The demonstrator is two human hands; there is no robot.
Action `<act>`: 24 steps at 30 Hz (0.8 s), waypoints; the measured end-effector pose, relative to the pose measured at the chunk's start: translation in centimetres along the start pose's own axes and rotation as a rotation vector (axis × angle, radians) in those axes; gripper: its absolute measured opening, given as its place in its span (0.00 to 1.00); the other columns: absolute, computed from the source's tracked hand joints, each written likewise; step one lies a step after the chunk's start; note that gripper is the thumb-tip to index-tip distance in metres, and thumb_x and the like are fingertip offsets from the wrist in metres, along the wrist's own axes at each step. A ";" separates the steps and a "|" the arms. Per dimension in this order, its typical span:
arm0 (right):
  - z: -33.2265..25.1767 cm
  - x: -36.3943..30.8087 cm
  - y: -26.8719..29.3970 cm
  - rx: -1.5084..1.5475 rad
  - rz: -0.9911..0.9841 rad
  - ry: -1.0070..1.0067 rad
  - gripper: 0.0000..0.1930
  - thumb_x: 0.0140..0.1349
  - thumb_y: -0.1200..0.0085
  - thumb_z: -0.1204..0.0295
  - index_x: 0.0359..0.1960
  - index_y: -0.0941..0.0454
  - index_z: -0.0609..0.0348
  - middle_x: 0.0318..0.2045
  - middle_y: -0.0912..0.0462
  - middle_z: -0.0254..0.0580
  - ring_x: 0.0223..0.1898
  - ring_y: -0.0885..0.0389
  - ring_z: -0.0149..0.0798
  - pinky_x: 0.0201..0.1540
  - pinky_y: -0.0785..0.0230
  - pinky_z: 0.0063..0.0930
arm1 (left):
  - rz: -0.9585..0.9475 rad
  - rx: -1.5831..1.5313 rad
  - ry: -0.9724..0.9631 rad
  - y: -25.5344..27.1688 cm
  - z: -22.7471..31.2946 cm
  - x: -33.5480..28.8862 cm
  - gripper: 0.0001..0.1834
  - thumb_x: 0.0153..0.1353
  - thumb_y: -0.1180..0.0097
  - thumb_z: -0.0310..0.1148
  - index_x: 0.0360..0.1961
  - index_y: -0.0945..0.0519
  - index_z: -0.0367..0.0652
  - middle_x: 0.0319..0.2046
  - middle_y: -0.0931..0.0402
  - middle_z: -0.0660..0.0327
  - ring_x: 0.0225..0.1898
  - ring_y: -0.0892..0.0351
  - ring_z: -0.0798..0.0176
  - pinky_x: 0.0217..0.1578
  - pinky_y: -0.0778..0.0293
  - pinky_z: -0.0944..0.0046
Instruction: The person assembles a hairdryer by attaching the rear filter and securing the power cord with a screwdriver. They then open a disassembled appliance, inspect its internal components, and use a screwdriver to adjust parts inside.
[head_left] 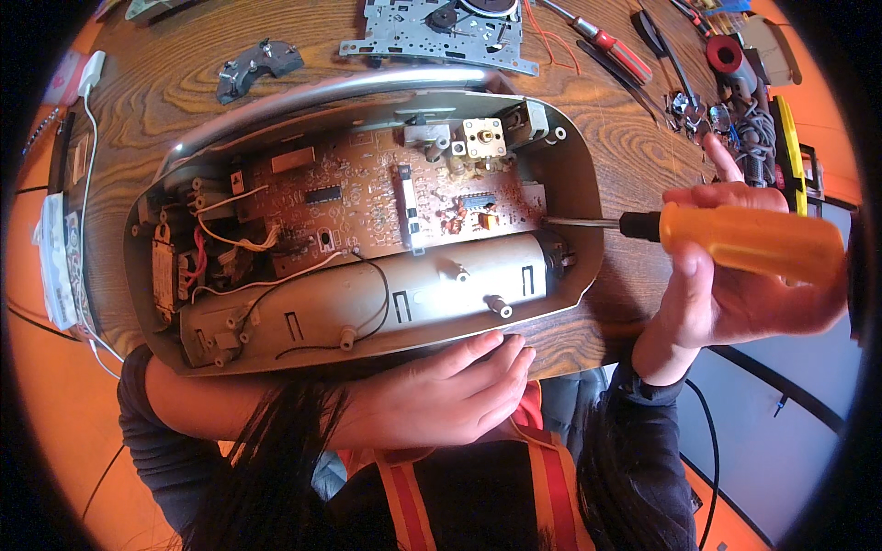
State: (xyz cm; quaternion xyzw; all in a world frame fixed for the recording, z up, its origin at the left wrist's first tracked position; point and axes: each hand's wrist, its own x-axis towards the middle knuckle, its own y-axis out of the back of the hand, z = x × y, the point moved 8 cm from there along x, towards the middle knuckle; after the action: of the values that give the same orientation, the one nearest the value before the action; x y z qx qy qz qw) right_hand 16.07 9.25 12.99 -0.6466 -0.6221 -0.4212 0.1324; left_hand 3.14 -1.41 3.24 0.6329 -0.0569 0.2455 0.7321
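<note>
An opened plastic appliance housing [581, 174], long and rounded, lies on the wooden table with its inside facing up. Inside it are a brown circuit board [367, 197] and a pale half-round compartment [423, 280] along the near side. My right hand [749, 308] grips a screwdriver [753, 241] by its orange handle. The shaft points left into the housing, its tip at the board's right end; whether it sits on a screw is too small to tell. By the housing's near edge, my left hand [450, 395] rests with fingers extended, holding nothing.
Behind the housing are a silvery curved panel [367, 83], a metal mechanism plate [441, 32] and a grey curved bracket [259, 69]. A red-handled screwdriver [617, 55] and a coiled grey cable [758, 142] lie far right. A white cable [89, 138] runs along the left.
</note>
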 end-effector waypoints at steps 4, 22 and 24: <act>-0.1 -0.3 -0.3 -0.006 -0.017 0.001 0.36 0.55 0.45 0.72 0.62 0.53 0.40 0.32 0.25 0.53 0.31 0.22 0.47 0.52 0.43 0.71 | -0.073 0.143 -0.063 -0.3 0.3 -0.1 0.14 0.57 0.56 0.38 0.41 0.25 0.47 0.49 0.29 0.61 0.54 0.32 0.64 0.57 0.52 0.43; -0.5 -0.2 -0.7 -0.050 -0.112 0.031 0.35 0.53 0.44 0.73 0.61 0.50 0.42 0.33 0.24 0.53 0.33 0.21 0.48 0.53 0.46 0.73 | -0.126 0.196 -0.068 -0.4 0.3 0.1 0.13 0.58 0.57 0.39 0.42 0.25 0.52 0.50 0.30 0.64 0.56 0.33 0.67 0.58 0.61 0.35; -0.4 -0.9 -0.7 0.037 -0.006 0.001 0.33 0.53 0.44 0.73 0.60 0.48 0.46 0.34 0.25 0.54 0.34 0.22 0.49 0.53 0.44 0.72 | -0.125 0.192 -0.072 -0.5 0.3 0.1 0.13 0.58 0.57 0.39 0.41 0.25 0.52 0.50 0.30 0.64 0.56 0.33 0.67 0.58 0.61 0.35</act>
State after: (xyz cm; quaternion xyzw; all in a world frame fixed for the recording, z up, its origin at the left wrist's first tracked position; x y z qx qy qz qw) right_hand 15.38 8.52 12.34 -0.6421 -0.6316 -0.4103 0.1434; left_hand 3.51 -1.70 2.94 0.7109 -0.0198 0.1806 0.6794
